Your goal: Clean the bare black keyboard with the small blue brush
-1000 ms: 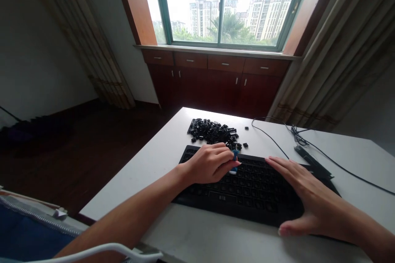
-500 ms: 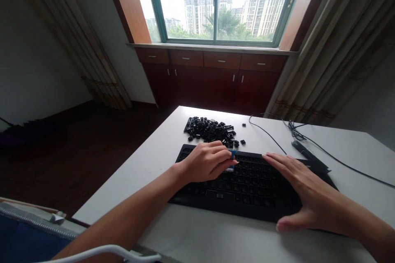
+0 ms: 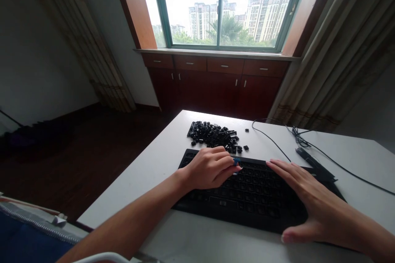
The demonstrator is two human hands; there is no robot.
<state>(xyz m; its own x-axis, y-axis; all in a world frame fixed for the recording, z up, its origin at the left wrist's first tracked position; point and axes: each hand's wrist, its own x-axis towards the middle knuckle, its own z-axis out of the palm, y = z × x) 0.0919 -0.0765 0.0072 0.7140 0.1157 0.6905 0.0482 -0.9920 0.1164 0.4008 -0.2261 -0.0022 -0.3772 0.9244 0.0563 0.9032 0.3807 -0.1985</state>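
Observation:
A black keyboard with its keycaps off lies on the white table. Over its upper middle part, my left hand is closed, fingers pinching a small blue tool; most of the tool is hidden in the grip, and its exact kind cannot be made out. My right hand is spread across the keyboard's right side, fingertips at the far edge and thumb at the near edge. Just behind the keyboard sits a heap of loose black keycaps.
Single keycaps lie right of the heap, one farther back. A black cable crosses the table's right side, by a dark flat strip. A white curved rail is at the bottom edge. Beyond stand red-brown cabinets below a window.
The whole view has shifted slightly, so everything sits a little lower and farther right. Both hands keep nearly the same place on the keyboard; less of the blue tool's lower end shows.

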